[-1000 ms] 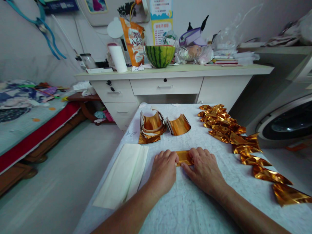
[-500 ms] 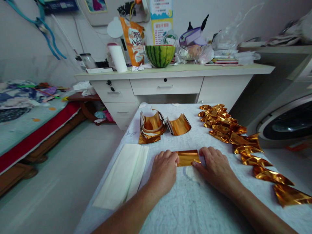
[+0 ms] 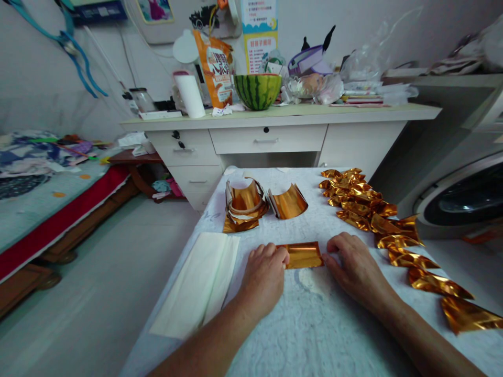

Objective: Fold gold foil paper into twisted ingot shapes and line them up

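Observation:
A strip of shiny gold foil paper [image 3: 302,255] lies crosswise on the cloth-covered table, its long far edge rolled or folded over. My left hand [image 3: 264,272] is closed on the strip's left end, with fingers curled over it. At the strip's right end is my right hand [image 3: 351,267], its thumb and bent fingers slightly apart, with the thumb tip close to the corner; whether it touches cannot be made out. Beyond the hands stand a stack of curved gold foil sheets [image 3: 244,201] and a single curved foil sheet [image 3: 290,202].
Folded white paper sheets [image 3: 196,283] lie left of my left arm. Several twisted gold foil pieces [image 3: 404,240] run down the table's right side. Behind the table, a desk [image 3: 271,121] bears a cut watermelon [image 3: 258,91]. A washing machine [image 3: 467,157] stands at right.
My right hand has moved slightly right, and its thumb has come off the foil's surface. My left hand stays on the left end.

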Tool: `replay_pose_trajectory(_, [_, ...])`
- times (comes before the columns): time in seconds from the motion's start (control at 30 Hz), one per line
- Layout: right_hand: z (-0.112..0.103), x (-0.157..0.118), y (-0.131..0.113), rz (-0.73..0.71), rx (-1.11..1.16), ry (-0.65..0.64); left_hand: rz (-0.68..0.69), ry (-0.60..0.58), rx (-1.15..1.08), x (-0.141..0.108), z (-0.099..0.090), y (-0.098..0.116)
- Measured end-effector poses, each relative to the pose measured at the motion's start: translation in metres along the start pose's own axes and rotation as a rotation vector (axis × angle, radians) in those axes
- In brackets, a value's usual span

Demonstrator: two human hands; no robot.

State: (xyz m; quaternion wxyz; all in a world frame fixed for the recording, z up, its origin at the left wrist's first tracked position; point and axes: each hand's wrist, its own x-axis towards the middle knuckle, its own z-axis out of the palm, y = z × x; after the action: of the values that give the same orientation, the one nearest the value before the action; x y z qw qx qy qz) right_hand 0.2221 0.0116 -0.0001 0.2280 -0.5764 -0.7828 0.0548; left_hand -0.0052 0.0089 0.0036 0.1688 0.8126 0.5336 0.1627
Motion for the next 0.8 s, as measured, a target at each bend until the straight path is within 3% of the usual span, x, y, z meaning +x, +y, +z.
replay_pose_trajectory(0.13, [-0.001,0.0,-0.018,-0.198,0.145,-0.135,0.074,0.033,0.075,-0.002,0.001,0.001])
replay_pose_trajectory(0.4, [0.01,-0.002,-0.02,-0.195,0.168,-0.184,0.359,-0.028,0.233,-0.007,0.0,0.003])
replay_pose_trajectory(0.53, [0.01,-0.002,-0.017,-0.205,0.182,-0.186,0.363,-0.034,0.299,-0.011,-0.007,0.004])
replay_pose_trajectory(0.8, [0.008,-0.004,-0.016,-0.221,0.202,-0.163,0.245,-0.083,0.42,-0.017,-0.015,0.015])
